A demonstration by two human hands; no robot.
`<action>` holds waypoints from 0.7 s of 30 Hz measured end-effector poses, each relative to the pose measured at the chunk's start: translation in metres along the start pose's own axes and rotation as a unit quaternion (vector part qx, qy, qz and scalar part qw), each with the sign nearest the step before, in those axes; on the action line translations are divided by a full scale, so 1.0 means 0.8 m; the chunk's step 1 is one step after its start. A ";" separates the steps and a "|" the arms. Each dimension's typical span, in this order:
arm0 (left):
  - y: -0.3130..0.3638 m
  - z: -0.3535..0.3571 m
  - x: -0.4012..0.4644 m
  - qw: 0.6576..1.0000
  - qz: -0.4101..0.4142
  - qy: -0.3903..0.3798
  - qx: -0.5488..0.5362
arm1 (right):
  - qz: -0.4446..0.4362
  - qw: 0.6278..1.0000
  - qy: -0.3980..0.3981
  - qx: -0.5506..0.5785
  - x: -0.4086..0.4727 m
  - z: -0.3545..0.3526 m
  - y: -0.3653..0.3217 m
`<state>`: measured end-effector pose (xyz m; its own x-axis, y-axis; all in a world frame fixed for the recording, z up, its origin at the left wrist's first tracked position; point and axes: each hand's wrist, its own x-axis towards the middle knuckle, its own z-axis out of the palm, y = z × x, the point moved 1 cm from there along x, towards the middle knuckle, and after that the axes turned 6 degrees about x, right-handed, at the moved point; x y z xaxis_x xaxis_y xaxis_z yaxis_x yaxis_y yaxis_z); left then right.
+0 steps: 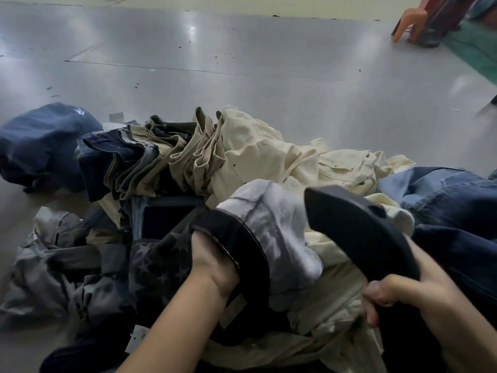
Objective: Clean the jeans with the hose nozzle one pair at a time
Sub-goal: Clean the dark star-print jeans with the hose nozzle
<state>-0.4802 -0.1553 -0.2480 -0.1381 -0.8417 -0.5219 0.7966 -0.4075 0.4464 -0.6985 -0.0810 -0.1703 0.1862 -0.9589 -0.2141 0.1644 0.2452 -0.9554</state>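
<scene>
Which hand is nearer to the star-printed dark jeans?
The left hand: the star-printed jeans lie right beside it. The right hand is farther right, gripping dark fabric.

free: bare grey floor (242,49) beyond the pile | blocked: jeans heap (215,157) fills the near centre, blue pairs (443,200) at right | far right: stools (414,25)

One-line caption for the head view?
Both hands, left and right, grip dark jeans above a heap of mixed pairs.
</scene>
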 end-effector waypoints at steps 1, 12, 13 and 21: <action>0.003 0.002 -0.001 0.999 -0.003 -0.038 0.000 | 0.013 0.999 -0.031 -0.014 -0.001 0.005 0.001; 0.012 0.022 -0.012 0.975 0.076 -0.073 0.194 | 0.000 0.999 -0.020 -0.050 -0.009 0.005 -0.011; 0.011 0.022 -0.016 0.972 0.078 -0.096 0.198 | 0.002 0.998 -0.025 -0.051 -0.011 0.005 -0.013; 0.002 0.012 -0.042 0.927 0.066 -0.178 0.325 | 0.031 0.992 -0.066 -0.105 -0.016 0.015 -0.013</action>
<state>-0.4796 -0.1312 -0.2228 -0.3413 -0.9161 -0.2103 0.3145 -0.3221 0.8929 -0.6908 -0.0696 -0.1549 0.3165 -0.9126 -0.2589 -0.0543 0.2551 -0.9654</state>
